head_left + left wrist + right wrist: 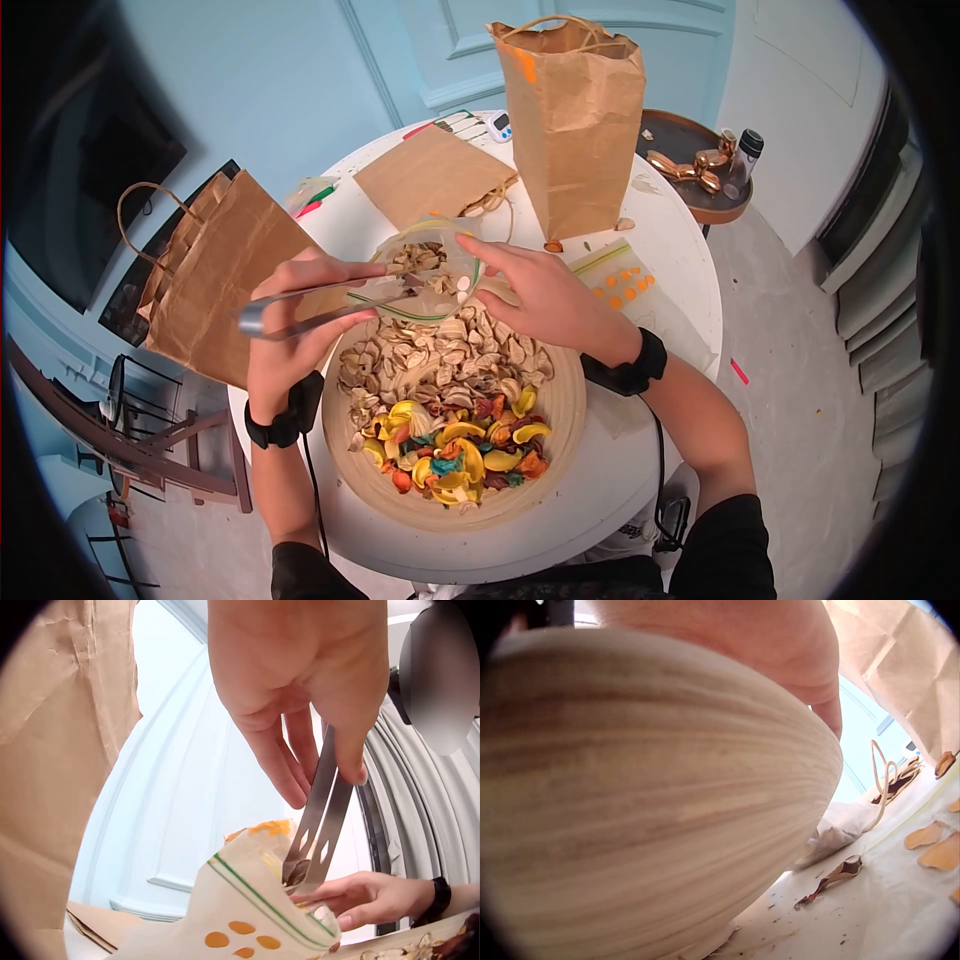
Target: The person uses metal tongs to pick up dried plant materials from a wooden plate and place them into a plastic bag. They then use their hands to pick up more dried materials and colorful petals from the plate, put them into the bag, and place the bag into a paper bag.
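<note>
Above the table (680, 250), tongs (333, 817) cross the pouch's rim (268, 900).

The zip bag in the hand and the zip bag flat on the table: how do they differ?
The held bag is raised, mouth open, in the right hand; the flat bag lies on the table. Dried brown pieces show inside the held bag; the flat bag shows none of these. Both are translucent, with orange spots.
</note>
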